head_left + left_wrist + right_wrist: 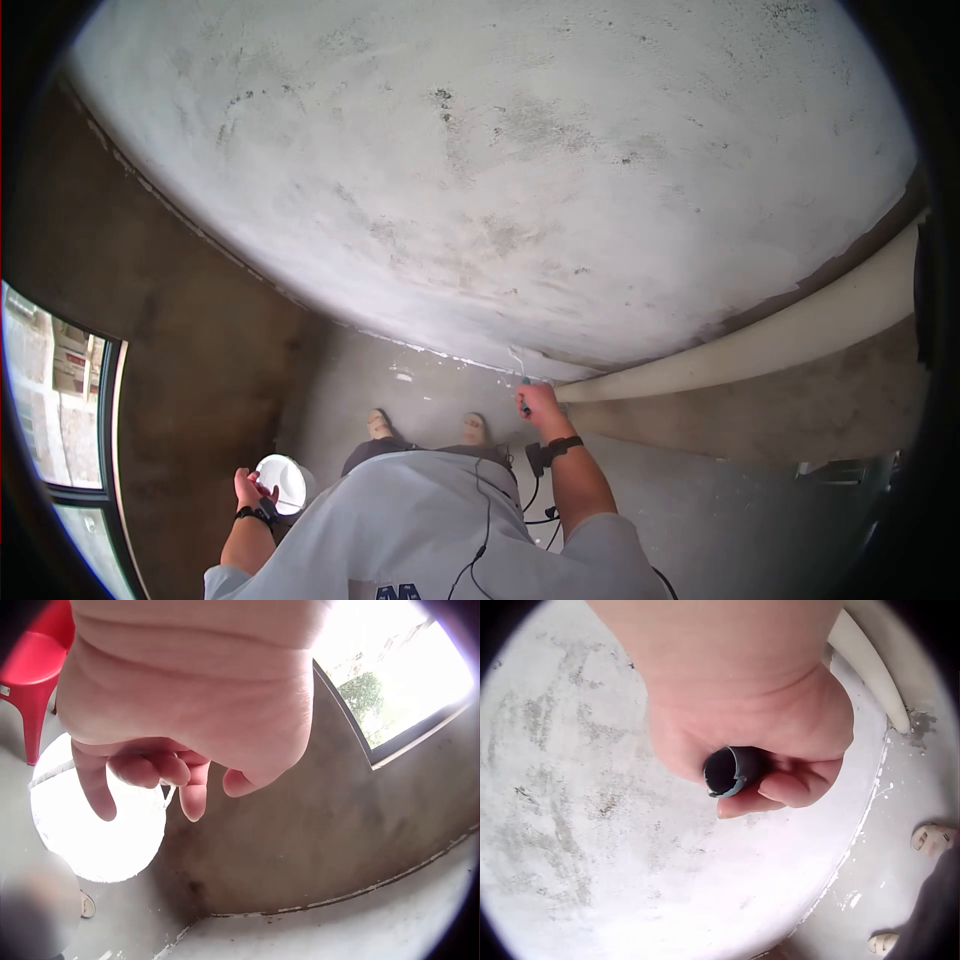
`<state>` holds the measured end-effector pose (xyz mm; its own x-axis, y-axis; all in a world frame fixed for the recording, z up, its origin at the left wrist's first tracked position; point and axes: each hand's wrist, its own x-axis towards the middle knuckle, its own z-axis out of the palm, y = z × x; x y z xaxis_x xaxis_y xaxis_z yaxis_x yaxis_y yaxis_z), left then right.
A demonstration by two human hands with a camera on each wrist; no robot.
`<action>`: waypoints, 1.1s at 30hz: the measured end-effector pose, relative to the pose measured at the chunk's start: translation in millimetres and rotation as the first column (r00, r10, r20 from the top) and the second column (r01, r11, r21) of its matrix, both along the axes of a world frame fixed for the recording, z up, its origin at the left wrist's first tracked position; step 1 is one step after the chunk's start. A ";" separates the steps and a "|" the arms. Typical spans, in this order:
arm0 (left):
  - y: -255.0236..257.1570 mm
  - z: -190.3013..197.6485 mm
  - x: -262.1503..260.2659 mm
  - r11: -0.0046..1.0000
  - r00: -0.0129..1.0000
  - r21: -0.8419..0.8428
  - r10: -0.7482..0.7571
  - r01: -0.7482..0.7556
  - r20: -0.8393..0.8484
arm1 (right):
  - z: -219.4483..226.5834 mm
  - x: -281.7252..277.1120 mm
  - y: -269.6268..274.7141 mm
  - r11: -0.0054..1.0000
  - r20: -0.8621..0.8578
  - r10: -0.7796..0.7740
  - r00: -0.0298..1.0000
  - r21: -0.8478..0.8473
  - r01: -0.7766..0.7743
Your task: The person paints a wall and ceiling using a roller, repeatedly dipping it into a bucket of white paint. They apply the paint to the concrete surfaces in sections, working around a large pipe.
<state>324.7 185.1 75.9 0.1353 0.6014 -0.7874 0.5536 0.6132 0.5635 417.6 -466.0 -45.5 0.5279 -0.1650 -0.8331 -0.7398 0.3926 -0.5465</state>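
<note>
My right hand [540, 402] grips the dark handle [733, 769] of what looks like a paint roller, low beside the white-coated wall. A thin bent metal rod [515, 358] runs from the handle towards the wall's lower edge; the roller's head blends into the white there. At the lower left, my left hand [252, 487] is at a white bucket [283, 485], its middle fingers curled at the bucket's handle [170, 796]. In the left wrist view the bucket shows bright white below the fingers, while the palm hides part of the grip.
A large wall [480, 200] carries patchy white coating with dark spots. A pale pipe [800, 335] runs along the right side. Brown wall [200, 370] and a window [55, 390] are at left. A red chair [37, 667] stands behind the bucket. White splashes mark the floor [400, 377].
</note>
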 end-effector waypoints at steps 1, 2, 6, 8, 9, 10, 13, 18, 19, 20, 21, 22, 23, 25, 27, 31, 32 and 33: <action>1.4 -10.5 5.6 1.000 1.000 -0.011 0.010 -0.010 0.002 | 9.3 -3.8 -1.0 1.000 0.013 0.011 1.000 -0.008 -0.011; 3.9 -21.6 13.0 1.000 1.000 -0.020 0.015 -0.015 0.005 | 18.5 -8.5 -1.1 1.000 0.026 0.018 1.000 -0.014 -0.018; 4.8 -41.9 50.2 0.996 0.999 -0.073 0.042 -0.044 -0.035 | 71.9 -26.8 4.0 0.999 0.107 -0.048 0.993 0.004 0.048; 6.2 -54.3 67.1 0.993 1.000 -0.115 -0.001 -0.001 -0.020 | 99.7 -37.7 2.4 0.999 0.203 -0.037 0.979 -0.017 0.042; 6.9 -61.7 74.9 0.990 1.000 -0.142 -0.026 0.024 -0.011 | 116.9 -43.0 1.6 0.997 0.201 -0.060 0.978 -0.036 0.069; 6.8 -65.6 78.3 0.985 0.999 -0.164 -0.047 0.045 -0.010 | 134.2 -49.3 4.3 0.995 0.212 -0.078 0.974 -0.046 0.090; 0.5 -70.5 101.8 0.981 0.997 -0.180 -0.076 0.074 -0.003 | 161.7 -67.6 12.6 0.990 0.249 -0.102 0.963 -0.064 0.122; 2.4 -82.0 140.2 0.968 0.988 -0.201 -0.141 0.150 0.059 | 196.3 -78.1 29.3 0.983 0.311 -0.137 0.941 -0.078 0.169; 1.7 -78.6 146.7 0.963 0.987 -0.216 -0.147 0.158 0.067 | 199.8 -80.2 33.4 0.982 0.308 -0.115 0.944 -0.108 0.155; -1.6 -75.5 155.3 0.961 0.985 -0.219 -0.156 0.168 0.071 | 202.2 -80.3 36.2 0.980 0.309 -0.093 0.947 -0.141 0.142; -4.5 -72.5 162.0 0.960 0.984 -0.215 -0.168 0.177 0.063 | 204.0 -80.2 39.4 0.979 0.313 -0.097 0.945 -0.143 0.148; -5.8 -70.7 166.8 0.961 0.983 -0.209 -0.177 0.184 0.053 | 204.5 -80.1 43.8 0.984 0.288 -0.063 0.955 -0.142 0.108; -6.5 -70.7 170.3 0.961 0.983 -0.207 -0.177 0.184 0.054 | 203.7 -79.3 48.2 0.988 0.262 -0.026 0.965 -0.138 0.064; -4.3 -72.1 173.5 0.966 0.983 -0.180 -0.182 0.185 0.034 | 196.8 -75.6 57.4 0.991 0.275 -0.016 0.961 -0.122 0.052; 1.7 -70.5 167.6 0.966 0.980 -0.167 -0.194 0.197 0.033 | 191.4 -70.4 63.3 0.993 0.293 -0.005 0.956 -0.108 0.038; 15.9 -66.7 154.0 0.968 0.977 -0.131 -0.213 0.214 0.022 | 173.0 -51.0 73.3 0.969 0.272 0.031 0.962 -0.246 0.038; 18.4 -65.5 149.2 0.970 0.979 -0.127 -0.205 0.206 0.021 | 164.2 -46.8 74.5 0.953 0.263 0.052 0.963 -0.301 0.030; 20.5 -62.9 139.8 0.976 0.984 -0.123 -0.177 0.178 0.019 | 155.0 -45.5 74.6 0.955 0.263 0.063 0.963 -0.296 0.018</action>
<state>464.5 205.6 13.0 0.2380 0.4653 -0.8526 0.6557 0.5706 0.4944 372.1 -391.4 109.5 0.7301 -0.3652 -0.5775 -0.5576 0.1700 -0.8125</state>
